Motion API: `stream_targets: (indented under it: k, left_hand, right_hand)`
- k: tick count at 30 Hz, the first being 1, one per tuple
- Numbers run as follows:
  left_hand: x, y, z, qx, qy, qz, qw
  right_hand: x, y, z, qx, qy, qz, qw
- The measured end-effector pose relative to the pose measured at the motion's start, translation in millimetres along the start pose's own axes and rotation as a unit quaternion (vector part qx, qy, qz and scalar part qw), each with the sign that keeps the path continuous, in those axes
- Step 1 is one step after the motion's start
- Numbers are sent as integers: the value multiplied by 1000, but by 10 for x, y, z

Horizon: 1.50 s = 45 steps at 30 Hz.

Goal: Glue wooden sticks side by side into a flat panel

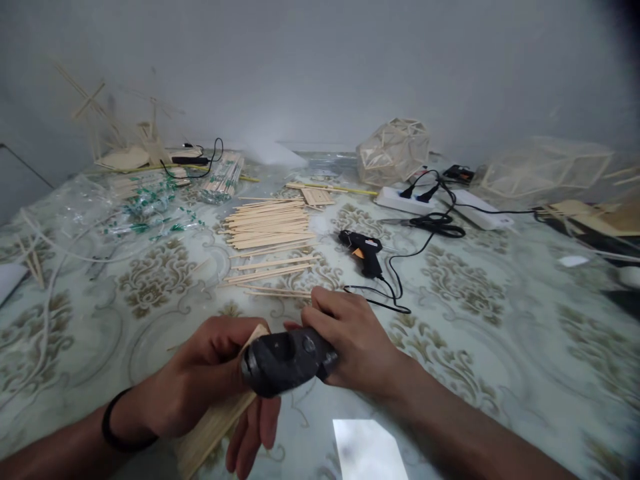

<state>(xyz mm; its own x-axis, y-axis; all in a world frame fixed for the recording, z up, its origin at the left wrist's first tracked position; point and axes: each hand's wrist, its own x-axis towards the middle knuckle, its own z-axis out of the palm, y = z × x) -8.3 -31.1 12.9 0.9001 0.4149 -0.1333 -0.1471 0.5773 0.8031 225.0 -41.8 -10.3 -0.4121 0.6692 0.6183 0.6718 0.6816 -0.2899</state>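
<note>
My left hand point(185, 373) is closed around a bundle of pale, flat wooden sticks point(210, 437), which slants from the lower edge up to the tool. In my right hand point(350, 337) is a dark metal tool that looks like pliers point(285, 360), gripped by its handles, which my fingers mostly hide. Its broad head lies against the upper end of the bundle, beside my left thumb. Whether the jaws bite on the wood cannot be seen. Ahead of my hands, loose thin wooden sticks point(270, 223) lie side by side on the patterned tablecloth point(465, 353).
A black glue gun point(365, 252) with its cord lies right of the sticks. Behind it are scissors point(435, 223) and a white power strip point(405, 200). Stick frames point(393, 153) stand at the back right. Plastic wrappers point(150, 207) spread at left. White paper point(369, 450) lies near me.
</note>
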Motion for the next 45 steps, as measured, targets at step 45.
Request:
stream_targets:
  k: [45]
  left_hand:
    - [41,16,-20,130,131,64,981]
  right_hand:
    - [50,108,-121,110,34,92,989]
